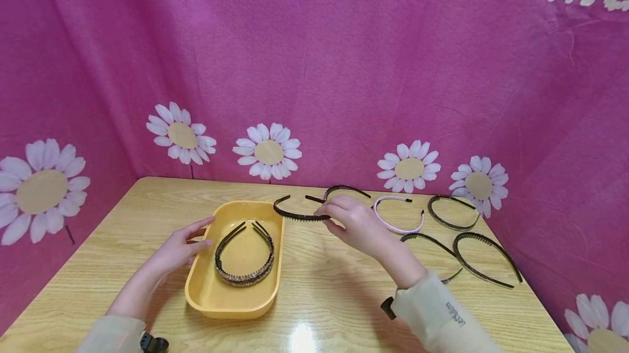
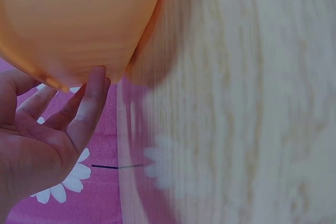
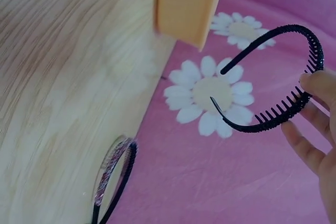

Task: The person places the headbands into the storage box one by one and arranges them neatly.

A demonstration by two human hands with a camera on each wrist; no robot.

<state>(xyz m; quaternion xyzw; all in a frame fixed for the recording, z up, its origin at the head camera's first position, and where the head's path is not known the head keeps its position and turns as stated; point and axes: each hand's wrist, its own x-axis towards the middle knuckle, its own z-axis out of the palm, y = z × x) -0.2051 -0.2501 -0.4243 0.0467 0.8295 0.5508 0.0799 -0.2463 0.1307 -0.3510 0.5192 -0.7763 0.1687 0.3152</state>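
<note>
My right hand (image 1: 355, 228) pinches a black toothed headband (image 1: 295, 215) between thumb and fingers. The headband is raised over the table, just right of the tray's far end. In the right wrist view, its teeth point inward and its two ends hang free of the fingers. A yellow-orange plastic tray (image 1: 231, 312) holds a few dark headbands with glittery fronts (image 1: 243, 279), lying together. At the tray's left side rests my left hand (image 1: 172, 252), fingertips on the rim. The left wrist view shows its fairly straight fingers (image 2: 93, 95) against the outer wall.
Several headbands lie on the wooden table (image 1: 314, 298) at the right: a lilac one (image 1: 399, 231) and dark ones, such as a toothed black headband (image 1: 484, 237). Another dark headband (image 1: 348, 186) lies behind my right hand. A pink daisy-print cloth (image 1: 314, 69) rises behind the table.
</note>
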